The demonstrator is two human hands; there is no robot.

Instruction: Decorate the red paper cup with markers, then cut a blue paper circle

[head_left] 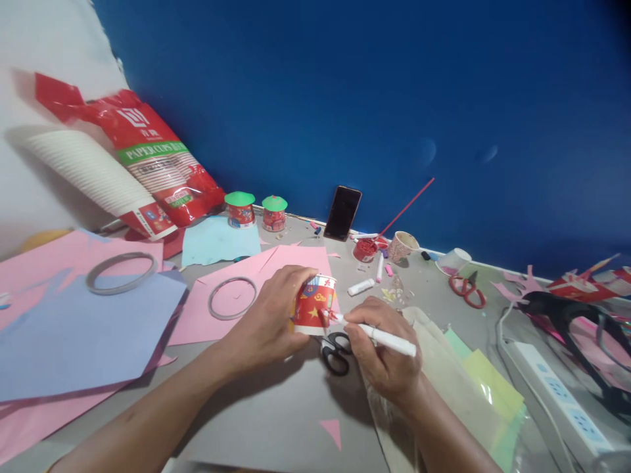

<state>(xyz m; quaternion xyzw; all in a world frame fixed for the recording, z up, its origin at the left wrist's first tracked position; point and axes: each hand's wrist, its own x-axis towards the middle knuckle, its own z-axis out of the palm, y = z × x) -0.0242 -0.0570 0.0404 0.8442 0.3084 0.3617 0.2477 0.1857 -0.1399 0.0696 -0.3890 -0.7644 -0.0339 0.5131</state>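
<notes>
My left hand (276, 305) is wrapped round a red paper cup (309, 312) with gold and blue patterns, held above the table. In my right hand (389, 348) is a white marker (382, 336), gripped like a pen, its red tip at the cup's lower right side. Whether the tip touches the cup I cannot quite tell. Black-handled scissors (336, 355) lie below the cup, their blades partly hidden. A sheet of pink paper (197, 322) with a grey ring (211, 307) on it lies to the left of my left hand.
Two small cups with green paper tops (240, 199) stand at the back, near a red bag of paper cups (152, 151). A phone (344, 213) leans on the blue wall. Red-handled scissors (458, 286) lie right, beyond a power strip (557, 387). Blue paper (83, 341) covers the left.
</notes>
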